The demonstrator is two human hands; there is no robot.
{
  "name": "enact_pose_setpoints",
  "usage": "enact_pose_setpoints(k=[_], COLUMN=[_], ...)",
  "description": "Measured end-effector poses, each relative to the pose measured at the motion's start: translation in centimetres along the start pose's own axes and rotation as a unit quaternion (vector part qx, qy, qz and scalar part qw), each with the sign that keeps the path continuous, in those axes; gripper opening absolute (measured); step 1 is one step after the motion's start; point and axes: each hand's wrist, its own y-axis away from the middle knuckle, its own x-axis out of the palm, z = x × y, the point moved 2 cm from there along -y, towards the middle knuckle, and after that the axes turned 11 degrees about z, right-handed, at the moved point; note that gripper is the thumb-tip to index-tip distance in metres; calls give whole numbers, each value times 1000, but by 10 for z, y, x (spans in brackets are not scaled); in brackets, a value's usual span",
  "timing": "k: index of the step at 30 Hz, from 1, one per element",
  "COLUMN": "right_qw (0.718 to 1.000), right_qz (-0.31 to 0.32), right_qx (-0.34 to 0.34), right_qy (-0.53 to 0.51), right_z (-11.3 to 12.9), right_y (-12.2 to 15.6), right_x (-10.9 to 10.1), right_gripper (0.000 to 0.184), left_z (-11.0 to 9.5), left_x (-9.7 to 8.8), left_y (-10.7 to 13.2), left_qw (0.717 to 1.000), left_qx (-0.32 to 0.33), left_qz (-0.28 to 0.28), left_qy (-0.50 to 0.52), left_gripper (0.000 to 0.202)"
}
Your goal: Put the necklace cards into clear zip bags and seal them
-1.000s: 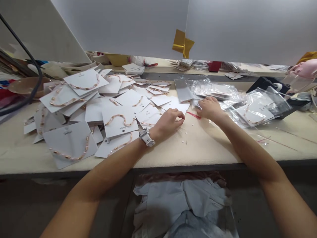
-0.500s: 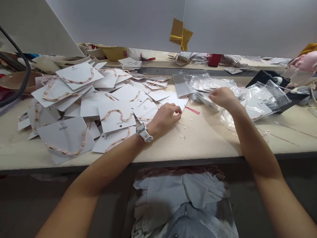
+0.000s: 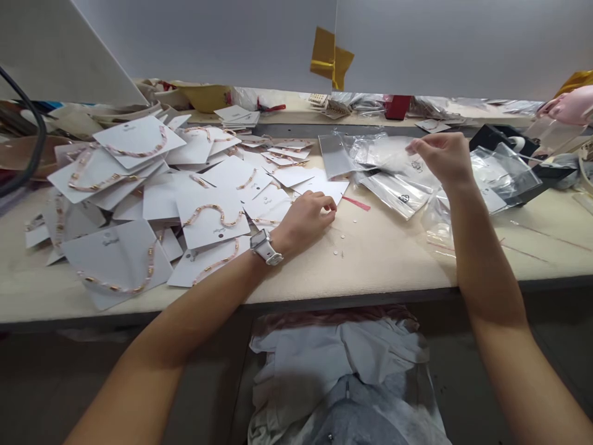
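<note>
My left hand [image 3: 309,217], wearing a white watch [image 3: 265,246] on the wrist, rests on the table beside the cards. Its fingers are curled in a loose pinch, with nothing visible between them. My right hand [image 3: 438,154] pinches the edge of a clear plastic bag [image 3: 417,168] above a pile of flat clear bags [image 3: 343,157]. One bag [image 3: 397,193] with a small black mark lies just below that hand. White cards carrying pink-and-gold bead strands spread left of my left hand, among them a card [image 3: 214,213] with a curved strand.
A pink strip [image 3: 356,203] and several tiny white bits [image 3: 343,237] lie on the table. A black holder [image 3: 503,139] and more bags stand at the right. Grey panels [image 3: 208,43] rise behind. A yellow bowl [image 3: 206,96] sits at the back left.
My right hand has risen and moved right, pinching a bag. Flat bags below it are now more exposed. My left hand keeps its place and pose. The view has shifted slightly.
</note>
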Motion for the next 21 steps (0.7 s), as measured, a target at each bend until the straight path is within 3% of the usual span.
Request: enact_pose_setpoints(k=[7,12,14,17,19,21], right_qw=[991,973,970,973,968,959], right_qz=[-61,-118,-87,18,70,99], right_qx=[-118,-184,-200,-225,-243,-261], right_qy=[35,-73,-104,-55,6,50], right_z=[1,-7,-8,1,10,18], right_y=[-1,-7,-7,0,8,18], right_x=[3,-1,-2,1,7,18], right_gripper=[15,21,26,31,25,15], left_z=[-5,-5,-6,-8,-10,-10], left_x=[-2,1,0,-1,-2,-3], left_y=[-1,-2,-3,-3,-2,-2], left_qw=[1000,1000,999,985,949,893], left_qx=[18,16,20,-6,-25,-32], left_qz=[2,-5,-6,24,55,73], left_qy=[-11,2,41,171,310,443], left_gripper=[20,23,21,29,40,46])
